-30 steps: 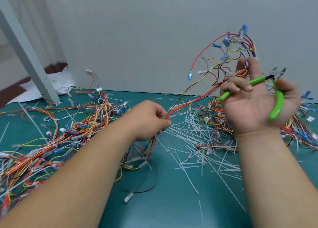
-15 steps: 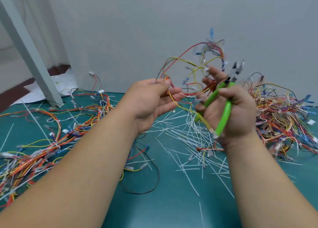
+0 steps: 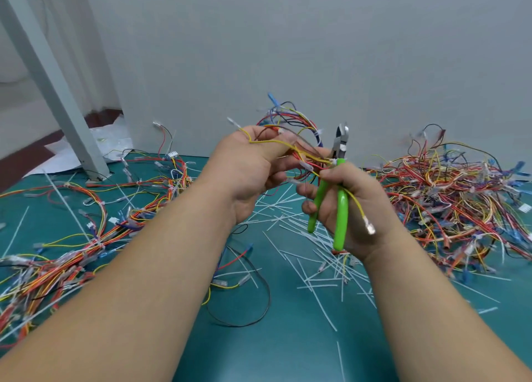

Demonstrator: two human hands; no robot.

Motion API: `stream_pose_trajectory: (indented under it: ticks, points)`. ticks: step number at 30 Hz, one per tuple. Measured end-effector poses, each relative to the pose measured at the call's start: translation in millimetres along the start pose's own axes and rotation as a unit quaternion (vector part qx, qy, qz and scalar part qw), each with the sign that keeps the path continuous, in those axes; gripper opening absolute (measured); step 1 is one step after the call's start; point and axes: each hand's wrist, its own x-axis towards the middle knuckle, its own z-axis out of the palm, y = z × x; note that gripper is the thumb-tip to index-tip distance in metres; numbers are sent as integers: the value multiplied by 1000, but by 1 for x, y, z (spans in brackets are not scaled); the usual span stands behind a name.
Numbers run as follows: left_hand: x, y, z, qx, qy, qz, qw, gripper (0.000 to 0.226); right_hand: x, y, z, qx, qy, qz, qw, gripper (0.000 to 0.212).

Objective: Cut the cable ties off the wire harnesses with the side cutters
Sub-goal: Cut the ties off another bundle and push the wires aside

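Gripping the green-handled side cutters (image 3: 342, 208), the right hand (image 3: 364, 206) curls round both handles, blades toward 12 o'clock. At its 9 o'clock, the left hand (image 3: 247, 171) clutches a wire harness (image 3: 292, 116). Cut cable ties (image 3: 299, 237) lie below, 6 o'clock.

A teal-green tabletop mat (image 3: 288, 353) covers the near ground. A plain pale grey wall (image 3: 316, 50) stands along its far edge. At the far left a slanted grey metal post (image 3: 51, 85) meets the mat. Crumpled white sheets (image 3: 63, 157) lie around the post's foot, and a dark reddish-brown strip (image 3: 17, 162) lies left of them.
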Motion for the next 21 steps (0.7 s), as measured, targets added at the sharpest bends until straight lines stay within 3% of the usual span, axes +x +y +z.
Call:
stream_pose_trajectory:
  ticks: [4, 8, 12, 14, 17, 21]
  points:
    - [-2, -4, 5, 30, -9, 20, 999, 19, 0, 6, 4, -50, 9, -1, 999, 39]
    - [-2, -4, 1, 53, 38, 12, 998, 19, 1, 2, 0, -23, 27, 2, 999, 29]
    - [-5, -12, 5, 139, 34, 66, 988, 23, 1, 8, 3, -103, 64, -36, 992, 16]
    - [-5, -17, 6, 167, 20, 96, 981, 14, 2, 14, 7, -133, 100, -56, 984, 17]
    - [-3, -22, 1, 257, 21, 129, 958, 1, 6, 17, 4, -88, 182, -53, 978, 22]
    - [-6, -27, -10, 300, 41, 132, 944, 11, 8, 11, -7, -69, 243, -81, 964, 23]
